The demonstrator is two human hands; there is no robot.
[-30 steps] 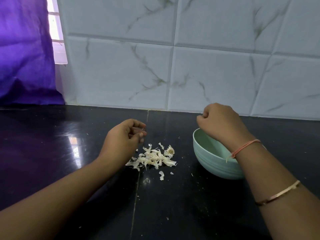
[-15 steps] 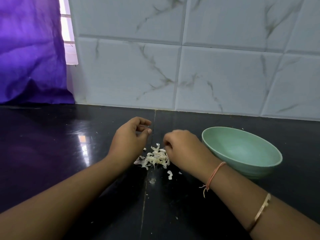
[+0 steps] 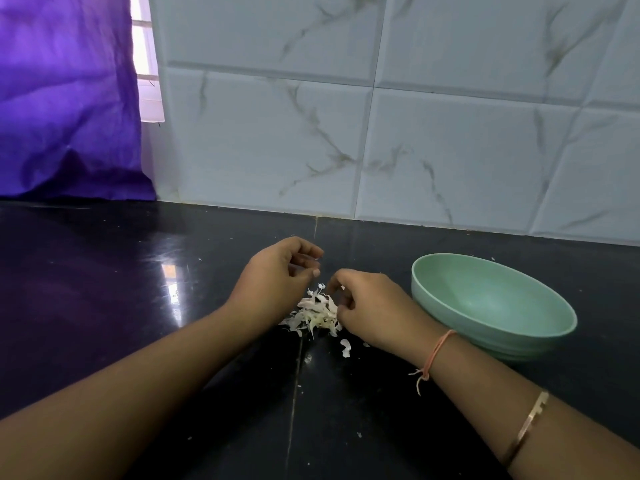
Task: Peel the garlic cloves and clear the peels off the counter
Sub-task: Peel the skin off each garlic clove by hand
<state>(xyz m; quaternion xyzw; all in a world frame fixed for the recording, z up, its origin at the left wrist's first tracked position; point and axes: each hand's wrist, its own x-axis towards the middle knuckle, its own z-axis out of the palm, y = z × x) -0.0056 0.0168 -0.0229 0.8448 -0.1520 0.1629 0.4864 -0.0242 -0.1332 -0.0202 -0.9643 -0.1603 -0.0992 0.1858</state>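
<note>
A small pile of white garlic peels [image 3: 317, 315] lies on the black counter [image 3: 138, 289], between my hands. My right hand [image 3: 372, 308] sits on the pile's right side with its fingers curled down into the peels, pinching at them; what lies under the palm is hidden. My left hand [image 3: 278, 273] rests just left of the pile, fingers loosely curled and holding nothing that shows. One loose peel [image 3: 345, 347] lies just in front of the pile. No garlic clove is visible.
A pale green bowl [image 3: 433, 299] stands right of my right hand, and the visible part of its inside shows nothing in it. A tiled wall [image 3: 415, 133] closes off the back of the counter. A purple curtain [image 3: 62, 98] hangs at the far left. Tiny peel flecks dot the counter.
My right hand left the bowl's rim, moved left to the peel pile and curled its fingers into it. My left hand has kept its place.
</note>
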